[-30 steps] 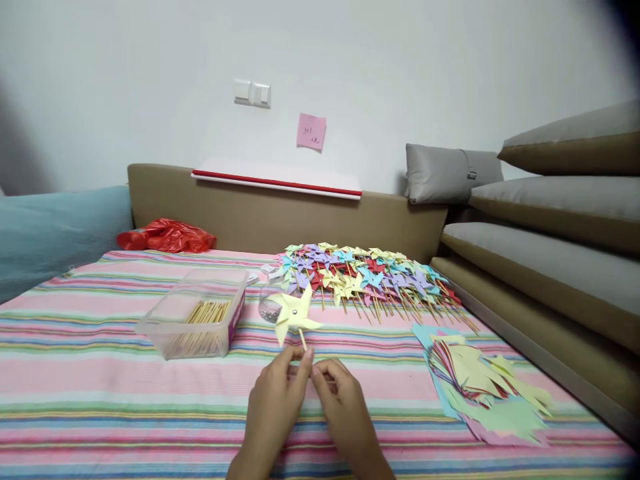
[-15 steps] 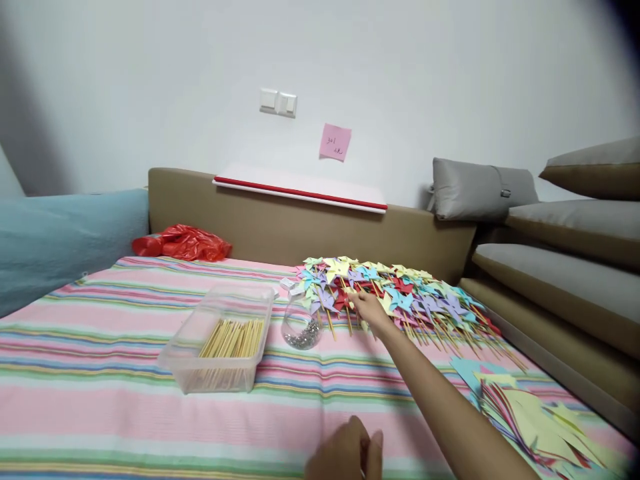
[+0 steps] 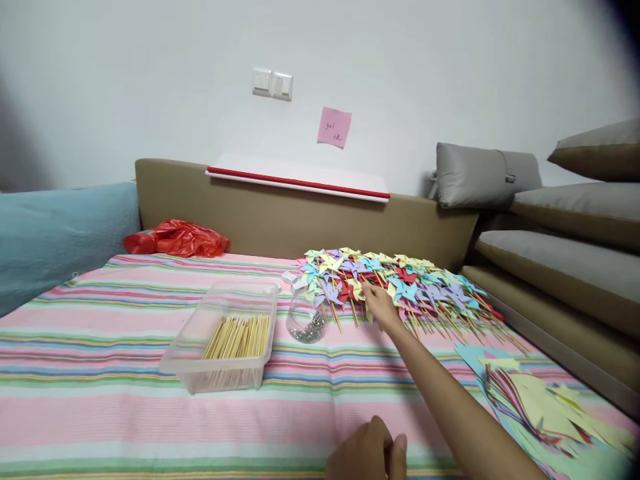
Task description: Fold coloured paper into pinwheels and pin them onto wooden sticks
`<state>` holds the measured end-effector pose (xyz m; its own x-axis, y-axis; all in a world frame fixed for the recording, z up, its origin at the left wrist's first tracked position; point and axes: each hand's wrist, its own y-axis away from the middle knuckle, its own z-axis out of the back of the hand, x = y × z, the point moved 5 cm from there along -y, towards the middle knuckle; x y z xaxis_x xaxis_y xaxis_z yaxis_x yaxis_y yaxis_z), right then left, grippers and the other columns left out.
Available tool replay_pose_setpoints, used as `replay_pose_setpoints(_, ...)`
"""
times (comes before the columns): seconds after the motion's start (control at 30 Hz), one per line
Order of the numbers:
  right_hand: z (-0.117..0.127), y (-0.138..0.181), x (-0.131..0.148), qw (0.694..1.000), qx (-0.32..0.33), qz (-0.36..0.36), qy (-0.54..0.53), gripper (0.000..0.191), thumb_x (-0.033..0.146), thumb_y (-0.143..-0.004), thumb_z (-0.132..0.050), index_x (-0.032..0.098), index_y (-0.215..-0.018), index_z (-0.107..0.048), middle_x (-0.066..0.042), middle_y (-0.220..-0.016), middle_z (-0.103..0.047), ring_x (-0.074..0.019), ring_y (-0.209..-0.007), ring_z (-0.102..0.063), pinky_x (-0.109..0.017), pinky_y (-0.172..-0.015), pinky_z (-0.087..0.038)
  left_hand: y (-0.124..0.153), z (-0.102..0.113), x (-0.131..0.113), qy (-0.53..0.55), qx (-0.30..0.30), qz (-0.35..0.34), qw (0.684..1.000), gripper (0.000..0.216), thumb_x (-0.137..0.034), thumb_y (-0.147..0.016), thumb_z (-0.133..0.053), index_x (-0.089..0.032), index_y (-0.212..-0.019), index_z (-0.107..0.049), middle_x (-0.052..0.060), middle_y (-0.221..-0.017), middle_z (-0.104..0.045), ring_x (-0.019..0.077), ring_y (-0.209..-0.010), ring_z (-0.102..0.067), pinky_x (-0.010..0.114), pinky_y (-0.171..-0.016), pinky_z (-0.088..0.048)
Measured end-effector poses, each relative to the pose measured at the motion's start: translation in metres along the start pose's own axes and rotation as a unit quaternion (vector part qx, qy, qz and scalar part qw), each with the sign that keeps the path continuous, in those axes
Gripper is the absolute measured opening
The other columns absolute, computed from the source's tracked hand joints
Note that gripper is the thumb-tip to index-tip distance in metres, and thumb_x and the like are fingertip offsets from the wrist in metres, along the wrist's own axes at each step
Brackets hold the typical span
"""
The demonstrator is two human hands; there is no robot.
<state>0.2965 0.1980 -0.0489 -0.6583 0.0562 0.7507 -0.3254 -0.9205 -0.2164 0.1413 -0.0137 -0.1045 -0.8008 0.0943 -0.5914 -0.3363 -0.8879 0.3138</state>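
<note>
My right hand reaches far forward to the near edge of a spread of paper pinwheels on wooden sticks. Its fingers are drawn together beside a yellow pinwheel; what they grip, if anything, is hidden. At the bottom edge my left hand is partly cut off, its fingers curled over the striped cloth, with nothing seen in it. Left of the pinwheels, a clear round container holds small metal pins. A clear plastic box of wooden sticks stands further left.
Cut paper pieces lie in a loose pile at the right front. A red plastic bag sits at the back left. Grey cushions are stacked along the right, and a brown backrest closes off the back.
My right hand has shifted slightly to the right along the pinwheels, showing more of the yellow one. My left hand is a little further right in view. The camera has tilted slightly.
</note>
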Motion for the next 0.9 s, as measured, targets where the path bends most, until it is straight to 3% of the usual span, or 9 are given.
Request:
replay_pose_setpoints(0.1,0.055,0.042,-0.04,0.999,-0.035,0.001,0.008,0.063,0.062,-0.098,-0.037,0.015,-0.074,-0.071,-0.004,-0.059,-0.063,-0.0203,-0.061,-0.062,-0.032,-0.061,-0.046,0.012,0.014,-0.009,-0.011,-0.047,-0.058,0.997,0.036,-0.043,-0.1,-0.026,-0.027,-0.092,-0.057,0.012,-0.094,-0.074,0.0315,-0.094,-0.07,0.041,-0.077,-0.048)
replay_pose_setpoints(0.17,0.098,0.077,-0.074,0.996,-0.08,-0.013,0.027,0.062,0.062,-0.094,-0.034,0.017,-0.071,-0.069,-0.005,-0.055,-0.061,-0.0219,-0.057,-0.06,-0.033,-0.058,-0.043,0.017,0.017,-0.014,-0.018,-0.076,-0.08,0.994,0.036,-0.036,-0.102,-0.024,-0.025,-0.088,-0.055,0.009,-0.091,-0.073,0.0282,-0.092,-0.069,0.038,-0.077,-0.046)
replay_pose_setpoints(0.23,0.143,0.114,-0.109,0.986,-0.154,-0.032,0.059,0.057,0.055,-0.093,-0.029,0.017,-0.079,-0.069,-0.009,-0.064,-0.066,-0.0255,-0.065,-0.062,-0.035,-0.064,-0.045,0.021,0.014,-0.019,-0.015,-0.087,-0.091,0.992,0.032,-0.028,-0.102,-0.026,-0.025,-0.088,-0.055,0.006,-0.09,-0.072,0.0248,-0.087,-0.068,0.034,-0.074,-0.044)
replay_pose_setpoints(0.3,0.184,0.15,-0.137,0.966,-0.236,-0.038,0.1,0.052,0.045,-0.091,-0.026,0.014,-0.097,-0.067,-0.016,-0.088,-0.071,-0.0293,-0.084,-0.065,-0.039,-0.076,-0.047,0.025,0.007,-0.026,-0.008,-0.092,-0.118,0.989,0.028,-0.017,-0.099,-0.029,-0.026,-0.1,-0.056,0.004,-0.099,-0.072,0.0213,-0.084,-0.067,0.031,-0.071,-0.042)
replay_pose_setpoints(0.4,0.224,0.185,-0.166,0.938,-0.305,-0.023,0.164,0.052,0.037,-0.088,-0.03,0.009,-0.12,-0.06,-0.022,-0.122,-0.065,-0.0317,-0.113,-0.058,-0.043,-0.096,-0.043,0.035,-0.004,-0.04,-0.026,-0.079,-0.181,0.98,0.033,-0.013,-0.096,-0.033,-0.028,-0.12,-0.052,0.005,-0.121,-0.067,0.0203,-0.092,-0.068,0.03,-0.072,-0.042)
replay_pose_setpoints(0.5,0.232,0.193,-0.187,0.931,-0.296,-0.007,0.214,0.055,0.042,-0.087,-0.039,0.009,-0.125,-0.06,-0.023,-0.128,-0.064,-0.0343,-0.12,-0.054,-0.047,-0.103,-0.039,0.044,-0.013,-0.046,-0.065,-0.071,-0.204,0.974,0.021,-0.024,-0.1,-0.035,-0.024,-0.106,-0.054,0.005,-0.108,-0.069,0.0233,-0.089,-0.067,0.032,-0.071,-0.04)
replay_pose_setpoints(0.6,0.22,0.186,-0.201,0.935,-0.253,0.012,0.25,0.054,0.045,-0.083,-0.049,0.011,-0.124,-0.063,-0.02,-0.123,-0.068,-0.0336,-0.12,-0.056,-0.048,-0.109,-0.033,0.046,-0.022,-0.043,-0.111,-0.061,-0.194,0.973,0.018,-0.026,-0.1,-0.035,-0.023,-0.096,-0.052,0.005,-0.096,-0.07,0.0248,-0.084,-0.066,0.033,-0.069,-0.037)
replay_pose_setpoints(0.77,0.205,0.177,-0.215,0.928,-0.228,0.011,0.294,0.045,0.037,-0.083,-0.049,0.014,-0.117,-0.067,-0.015,-0.106,-0.074,-0.029,-0.103,-0.063,-0.051,-0.114,-0.022,0.039,-0.035,-0.039,-0.137,-0.03,-0.213,0.967,0.006,-0.027,-0.095,-0.046,-0.023,-0.097,-0.05,0.006,-0.099,-0.068,0.0251,-0.086,-0.065,0.033,-0.069,-0.038)
replay_pose_setpoints(0.9,0.205,0.175,-0.218,0.921,-0.236,-0.008,0.312,0.04,0.036,-0.084,-0.047,0.017,-0.111,-0.07,-0.014,-0.103,-0.075,-0.0288,-0.094,-0.064,-0.053,-0.112,-0.022,0.037,-0.038,-0.036,-0.132,-0.01,-0.22,0.967,0.012,-0.033,-0.094,-0.051,-0.024,-0.102,-0.05,0.004,-0.104,-0.068,0.0237,-0.091,-0.065,0.032,-0.073,-0.042)
